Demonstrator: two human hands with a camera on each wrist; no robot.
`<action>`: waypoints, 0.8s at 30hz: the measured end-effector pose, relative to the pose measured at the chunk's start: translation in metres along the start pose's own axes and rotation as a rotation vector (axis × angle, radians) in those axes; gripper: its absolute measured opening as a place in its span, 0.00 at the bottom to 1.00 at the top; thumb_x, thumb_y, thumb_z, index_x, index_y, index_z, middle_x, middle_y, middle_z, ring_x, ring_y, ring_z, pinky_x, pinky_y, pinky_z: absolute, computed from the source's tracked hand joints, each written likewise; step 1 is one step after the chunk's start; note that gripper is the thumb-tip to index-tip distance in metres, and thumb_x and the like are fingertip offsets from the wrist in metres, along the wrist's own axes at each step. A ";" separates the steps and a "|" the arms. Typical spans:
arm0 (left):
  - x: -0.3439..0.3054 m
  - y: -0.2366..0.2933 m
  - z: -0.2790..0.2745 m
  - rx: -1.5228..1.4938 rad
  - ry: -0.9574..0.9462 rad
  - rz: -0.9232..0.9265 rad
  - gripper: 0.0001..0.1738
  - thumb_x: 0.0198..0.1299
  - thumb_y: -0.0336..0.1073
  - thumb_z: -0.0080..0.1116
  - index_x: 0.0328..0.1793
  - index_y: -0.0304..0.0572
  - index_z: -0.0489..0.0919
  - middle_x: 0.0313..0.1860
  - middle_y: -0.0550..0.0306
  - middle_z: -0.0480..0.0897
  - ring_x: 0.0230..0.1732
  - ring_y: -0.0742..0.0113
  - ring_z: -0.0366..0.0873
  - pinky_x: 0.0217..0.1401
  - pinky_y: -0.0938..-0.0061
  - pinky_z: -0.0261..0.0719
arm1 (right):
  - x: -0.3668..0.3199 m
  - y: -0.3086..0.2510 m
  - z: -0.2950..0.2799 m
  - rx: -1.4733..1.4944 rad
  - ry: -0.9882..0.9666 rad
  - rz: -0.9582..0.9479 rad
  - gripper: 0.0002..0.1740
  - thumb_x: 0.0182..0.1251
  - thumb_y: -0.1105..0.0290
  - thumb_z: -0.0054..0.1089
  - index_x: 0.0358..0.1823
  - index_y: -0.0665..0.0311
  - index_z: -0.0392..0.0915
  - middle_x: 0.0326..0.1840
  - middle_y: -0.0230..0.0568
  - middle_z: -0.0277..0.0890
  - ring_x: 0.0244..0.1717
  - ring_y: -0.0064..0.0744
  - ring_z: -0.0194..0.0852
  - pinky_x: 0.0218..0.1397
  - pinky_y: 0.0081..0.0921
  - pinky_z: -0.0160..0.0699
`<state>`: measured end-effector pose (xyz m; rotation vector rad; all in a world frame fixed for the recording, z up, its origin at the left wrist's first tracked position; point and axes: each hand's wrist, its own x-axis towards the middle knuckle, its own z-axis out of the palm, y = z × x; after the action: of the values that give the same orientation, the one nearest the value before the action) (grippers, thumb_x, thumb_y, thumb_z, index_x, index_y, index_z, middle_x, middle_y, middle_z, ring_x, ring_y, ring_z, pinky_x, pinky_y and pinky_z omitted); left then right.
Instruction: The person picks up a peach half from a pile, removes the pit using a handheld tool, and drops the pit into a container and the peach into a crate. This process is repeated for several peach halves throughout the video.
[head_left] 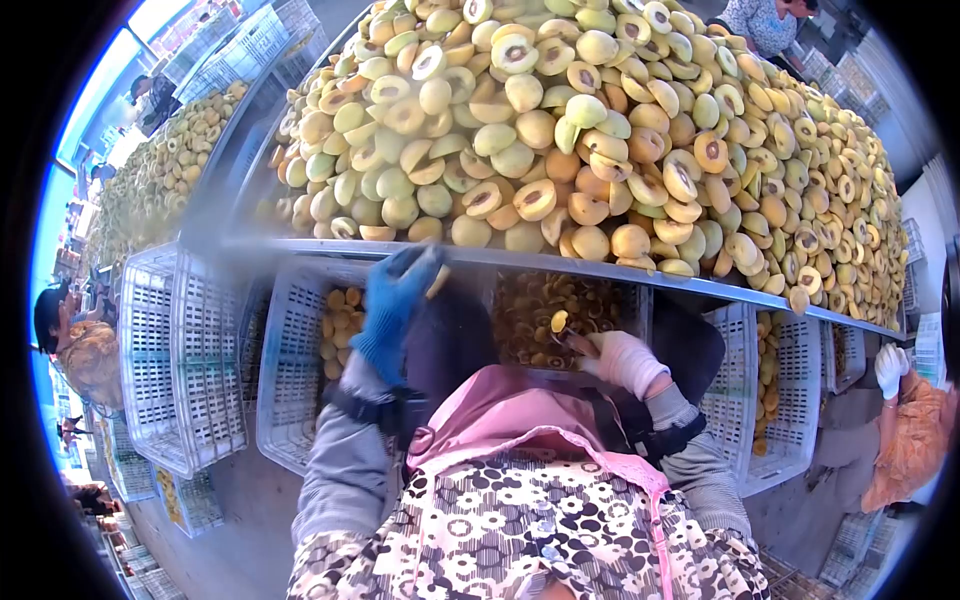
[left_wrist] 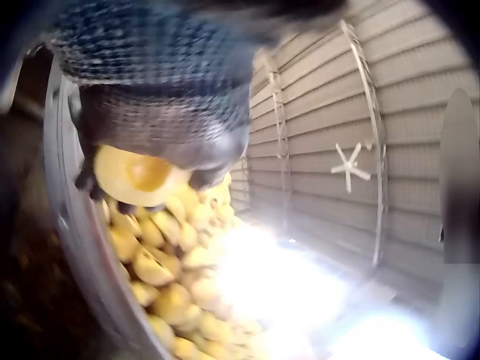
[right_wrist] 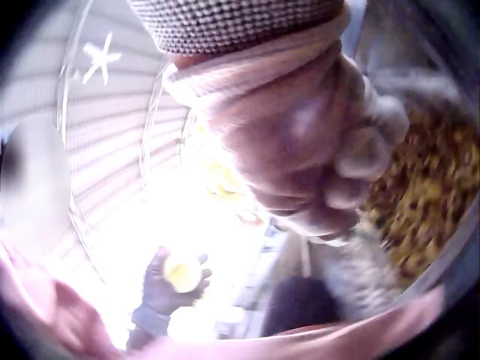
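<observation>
The blue-gloved left hand (head_left: 392, 312) is by the metal table's front edge, holding a halved yellow fruit (head_left: 438, 282). Seen from the left wrist, that fruit half (left_wrist: 139, 177) has its hollowed cut face showing below the curled fingers. The right hand (head_left: 628, 362), in a white glove, is curled round a thin tool (head_left: 577, 343) over a crate of fruit pieces. A small yellow piece (head_left: 559, 321) is near the tool's tip; whether they touch, I cannot tell. From the right wrist, the right hand (right_wrist: 300, 142) appears as a fist, its fingers hiding the tool's handle.
Halved fruit (head_left: 600, 150) is heaped on the table behind its metal rim (head_left: 540, 261). White crates (head_left: 285, 350) stand beneath, on the left and right (head_left: 790, 400). Dark scraps and fruit pieces (head_left: 545, 300) lie between the hands. Other people are at both sides.
</observation>
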<state>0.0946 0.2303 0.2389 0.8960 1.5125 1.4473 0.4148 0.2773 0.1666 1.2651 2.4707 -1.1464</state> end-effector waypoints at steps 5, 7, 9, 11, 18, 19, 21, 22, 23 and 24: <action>0.030 0.003 -0.001 0.994 0.151 0.558 0.17 0.56 0.40 0.64 0.51 0.42 0.81 0.41 0.49 0.83 0.43 0.53 0.81 0.49 0.64 0.77 | -0.001 0.020 -0.014 -0.294 0.049 0.277 0.19 0.65 0.58 0.48 0.45 0.65 0.78 0.38 0.58 0.80 0.42 0.57 0.78 0.46 0.46 0.77; 0.055 0.005 0.041 0.871 0.065 0.656 0.19 0.56 0.45 0.63 0.49 0.43 0.81 0.42 0.48 0.82 0.45 0.50 0.80 0.48 0.61 0.77 | -0.003 0.012 -0.010 -0.259 0.219 0.184 0.18 0.68 0.56 0.47 0.36 0.63 0.80 0.32 0.54 0.80 0.36 0.53 0.80 0.42 0.45 0.77; 0.075 0.011 0.084 0.827 0.038 0.603 0.21 0.56 0.49 0.62 0.48 0.43 0.81 0.43 0.47 0.82 0.46 0.49 0.80 0.47 0.59 0.77 | -0.001 0.016 -0.001 -0.250 0.208 0.183 0.20 0.69 0.54 0.45 0.34 0.63 0.79 0.31 0.54 0.80 0.36 0.54 0.80 0.40 0.46 0.76; 0.093 0.017 0.109 1.218 -0.073 0.279 0.28 0.54 0.57 0.59 0.51 0.43 0.80 0.45 0.44 0.81 0.46 0.46 0.80 0.48 0.58 0.77 | -0.002 0.016 0.006 -0.241 0.189 0.124 0.19 0.66 0.54 0.49 0.38 0.64 0.78 0.29 0.56 0.79 0.34 0.57 0.79 0.38 0.46 0.77; 0.090 0.022 0.118 1.055 -0.160 0.470 0.25 0.52 0.53 0.62 0.48 0.44 0.78 0.45 0.45 0.80 0.45 0.45 0.79 0.47 0.55 0.76 | -0.008 0.012 0.014 -0.074 0.182 0.148 0.20 0.66 0.52 0.49 0.39 0.62 0.79 0.32 0.56 0.79 0.37 0.58 0.78 0.41 0.46 0.75; 0.086 0.009 0.123 1.000 -0.096 0.602 0.25 0.49 0.48 0.66 0.51 0.44 0.77 0.46 0.45 0.80 0.46 0.46 0.78 0.47 0.56 0.75 | -0.007 0.012 0.014 -0.088 0.176 0.164 0.18 0.65 0.54 0.51 0.40 0.62 0.78 0.31 0.55 0.79 0.36 0.58 0.78 0.42 0.46 0.75; 0.083 -0.014 0.137 0.903 -0.116 0.777 0.27 0.47 0.44 0.67 0.54 0.44 0.75 0.48 0.45 0.79 0.48 0.46 0.78 0.49 0.57 0.75 | -0.006 0.016 0.014 -0.101 0.208 0.128 0.17 0.65 0.54 0.51 0.41 0.60 0.79 0.30 0.55 0.79 0.35 0.57 0.78 0.39 0.46 0.76; 0.082 -0.019 0.141 0.801 -0.146 0.935 0.30 0.45 0.39 0.69 0.57 0.44 0.74 0.50 0.45 0.79 0.49 0.46 0.77 0.51 0.58 0.75 | -0.008 0.013 0.009 -0.105 0.211 0.127 0.17 0.65 0.54 0.51 0.41 0.60 0.79 0.30 0.55 0.79 0.35 0.57 0.78 0.39 0.46 0.76; 0.084 -0.018 0.141 0.798 -0.144 0.936 0.30 0.45 0.39 0.69 0.57 0.44 0.74 0.50 0.45 0.79 0.49 0.46 0.77 0.51 0.58 0.75 | -0.012 0.007 0.001 -0.086 0.297 0.082 0.16 0.64 0.55 0.52 0.42 0.59 0.79 0.30 0.55 0.79 0.35 0.57 0.78 0.38 0.47 0.76; 0.086 -0.018 0.141 0.727 -0.212 0.827 0.30 0.46 0.37 0.68 0.59 0.44 0.73 0.52 0.45 0.79 0.52 0.47 0.77 0.54 0.59 0.75 | -0.017 0.002 -0.004 -0.063 0.377 0.044 0.15 0.63 0.56 0.54 0.42 0.58 0.79 0.30 0.55 0.79 0.34 0.57 0.78 0.37 0.47 0.76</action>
<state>0.1912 0.3636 0.2155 2.2361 1.5919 1.2343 0.4279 0.2697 0.1762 1.6369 2.6921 -0.8774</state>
